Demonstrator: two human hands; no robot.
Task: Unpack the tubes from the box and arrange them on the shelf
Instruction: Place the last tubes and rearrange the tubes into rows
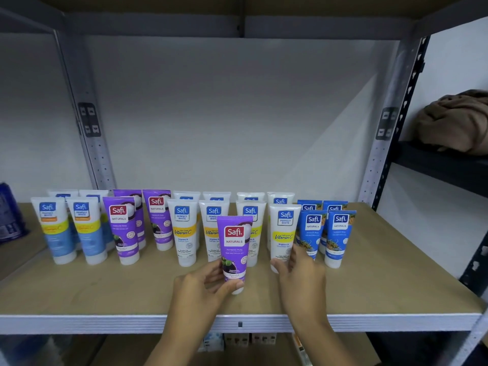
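A purple Safi Naturals tube (234, 244) stands cap down near the front middle of the shelf board (369, 281). My left hand (203, 283) grips its lower part, thumb across the cap end. My right hand (298, 270) holds the base of a white Vitamin C tube (284, 231) standing in the front row. Behind them stand two rows of tubes: white and light-blue tubes (56, 233) at the left, purple tubes (121, 228), several white tubes (183, 233) in the middle, and blue Naturals tubes (338, 236) at the right.
Grey metal uprights (89, 133) frame the shelf, whose white front edge (105, 324) runs below my hands. A dark blue pack (10, 215) sits at the far left. A brown cloth (456, 122) lies on a black shelf at the right. Small boxes (237, 340) show on the level below.
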